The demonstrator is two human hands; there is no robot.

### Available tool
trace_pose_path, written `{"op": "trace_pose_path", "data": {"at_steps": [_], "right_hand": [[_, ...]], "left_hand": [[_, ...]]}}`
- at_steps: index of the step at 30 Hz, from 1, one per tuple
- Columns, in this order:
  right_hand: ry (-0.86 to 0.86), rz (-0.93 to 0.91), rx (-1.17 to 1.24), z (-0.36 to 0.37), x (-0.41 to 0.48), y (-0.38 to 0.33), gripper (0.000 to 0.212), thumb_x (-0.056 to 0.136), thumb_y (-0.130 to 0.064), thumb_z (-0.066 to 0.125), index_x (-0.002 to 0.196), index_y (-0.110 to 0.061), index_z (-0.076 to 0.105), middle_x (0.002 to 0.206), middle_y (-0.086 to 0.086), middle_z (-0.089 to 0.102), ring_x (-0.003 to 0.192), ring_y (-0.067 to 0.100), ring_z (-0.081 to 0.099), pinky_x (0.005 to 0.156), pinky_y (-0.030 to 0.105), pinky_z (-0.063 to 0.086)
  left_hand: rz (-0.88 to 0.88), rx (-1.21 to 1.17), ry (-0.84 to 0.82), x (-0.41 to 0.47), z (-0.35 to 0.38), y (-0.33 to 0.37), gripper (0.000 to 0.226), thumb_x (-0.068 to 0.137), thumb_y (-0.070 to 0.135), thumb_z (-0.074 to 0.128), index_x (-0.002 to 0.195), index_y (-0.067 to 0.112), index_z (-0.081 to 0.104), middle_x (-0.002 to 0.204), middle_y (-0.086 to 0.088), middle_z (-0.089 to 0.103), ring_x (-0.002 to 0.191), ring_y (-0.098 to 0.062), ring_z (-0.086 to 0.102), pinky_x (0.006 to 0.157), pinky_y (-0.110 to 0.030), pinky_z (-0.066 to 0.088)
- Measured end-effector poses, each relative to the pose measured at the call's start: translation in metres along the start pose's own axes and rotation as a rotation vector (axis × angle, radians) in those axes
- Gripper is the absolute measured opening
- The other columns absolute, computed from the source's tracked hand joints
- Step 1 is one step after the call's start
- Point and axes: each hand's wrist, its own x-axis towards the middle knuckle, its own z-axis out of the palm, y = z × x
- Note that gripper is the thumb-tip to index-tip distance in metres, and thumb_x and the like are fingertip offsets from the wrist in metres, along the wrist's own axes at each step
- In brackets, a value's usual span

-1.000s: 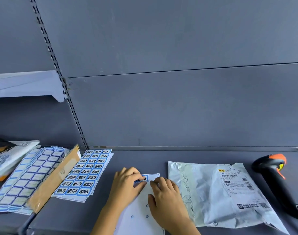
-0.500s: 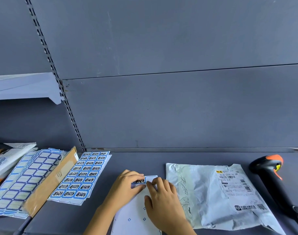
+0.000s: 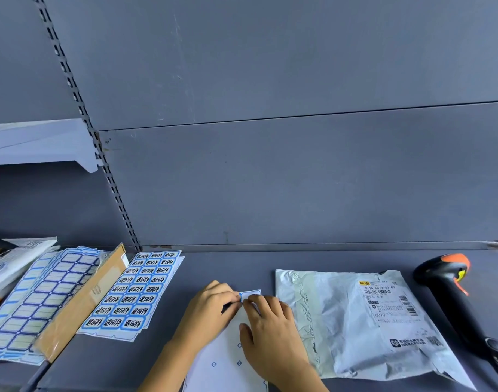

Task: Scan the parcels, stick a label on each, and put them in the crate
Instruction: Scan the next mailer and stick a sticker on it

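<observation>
Pale grey-white on the parcel (image 3: 327,321), black barcodes on its white slip (image 3: 383,301). Black scanner (image 3: 451,301), orange cap, yellow trigger. Blue-bordered label sheet (image 3: 134,292), black characters. White backing sheet (image 3: 222,360), blue diamonds.

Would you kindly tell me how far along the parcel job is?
Done: possibly scanning, as the scanner lies beside the parcel. In hand: the left hand pinches a label off the backing sheet the right hand holds. Left: the parcel bears no blue label yet; no crate in view.
</observation>
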Motion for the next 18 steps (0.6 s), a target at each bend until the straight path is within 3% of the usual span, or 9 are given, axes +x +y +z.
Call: {"op": "trace_pose_path", "data": {"at_steps": [3, 9, 14, 18], "right_hand": [[-0.018, 0.006, 0.007, -0.0020, 0.0008, 0.0007, 0.037, 0.072, -0.041, 0.043, 0.093, -0.028, 0.070, 0.092, -0.013, 0.062, 0.079, 0.013, 0.060, 0.077, 0.028, 0.052], [-0.050, 0.016, 0.019, -0.0051, 0.0011, -0.0004, 0.037, 0.073, -0.042, 0.042, 0.092, -0.028, 0.071, 0.091, -0.012, 0.063, 0.079, 0.014, 0.062, 0.075, 0.028, 0.055], [-0.056, 0.025, 0.022, -0.0047, 0.0008, 0.0001, 0.041, 0.072, -0.042, 0.043, 0.099, -0.027, 0.070, 0.091, -0.011, 0.063, 0.080, 0.015, 0.063, 0.074, 0.028, 0.055], [-0.049, 0.018, 0.038, -0.0062, 0.0009, -0.0004, 0.046, 0.073, -0.040, 0.043, 0.113, -0.030, 0.063, 0.092, -0.009, 0.063, 0.081, 0.017, 0.062, 0.073, 0.031, 0.055]], "left_hand": [[0.023, 0.067, 0.020, -0.0003, -0.0011, 0.0046, 0.026, 0.084, 0.036, 0.047, 0.077, 0.024, 0.069, 0.075, 0.015, 0.059, 0.074, -0.003, 0.050, 0.053, -0.020, 0.045], [0.036, 0.098, 0.021, -0.0010, -0.0024, 0.0071, 0.025, 0.083, 0.032, 0.048, 0.073, 0.020, 0.067, 0.074, 0.012, 0.058, 0.070, -0.006, 0.052, 0.051, -0.022, 0.045], [-0.072, -0.059, 0.007, -0.0011, -0.0031, 0.0036, 0.016, 0.079, 0.031, 0.054, 0.079, 0.025, 0.068, 0.081, 0.018, 0.062, 0.077, 0.001, 0.055, 0.059, -0.018, 0.047], [-0.165, -0.233, -0.044, 0.0023, -0.0034, -0.0017, 0.014, 0.073, 0.026, 0.065, 0.085, 0.026, 0.072, 0.086, 0.034, 0.061, 0.087, 0.007, 0.055, 0.072, -0.009, 0.044]]}}
